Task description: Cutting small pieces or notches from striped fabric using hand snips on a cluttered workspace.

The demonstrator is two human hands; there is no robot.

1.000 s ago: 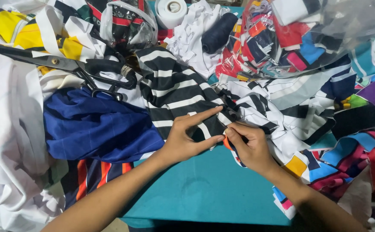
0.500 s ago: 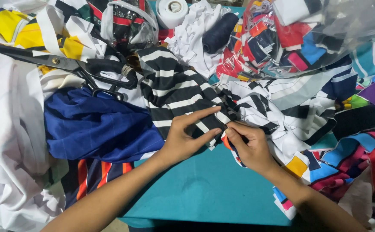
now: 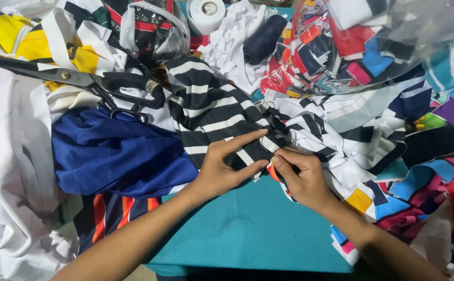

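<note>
A black-and-white striped cloth [image 3: 211, 106] lies across the middle of a teal table [image 3: 248, 229]. My left hand [image 3: 222, 166] rests flat on its near edge, index finger stretched out over the stripes, thumb under the hem. My right hand [image 3: 300, 174] is right beside it, fingers curled and pinching the same striped edge where a small orange scrap shows. The two hands touch at the fingertips.
A blue cloth [image 3: 118, 153] and white fabric [image 3: 8, 171] lie to the left. Large black-handled scissors [image 3: 92, 83] rest above them. A white tape roll [image 3: 206, 13], a dark thread spool [image 3: 263, 36] and a clear bag of coloured scraps [image 3: 372, 41] lie at the back. Mixed scraps [image 3: 419, 171] pile up right.
Both hands have stayed in nearly the same place; the fingers have shifted slightly along the striped cloth's edge.
</note>
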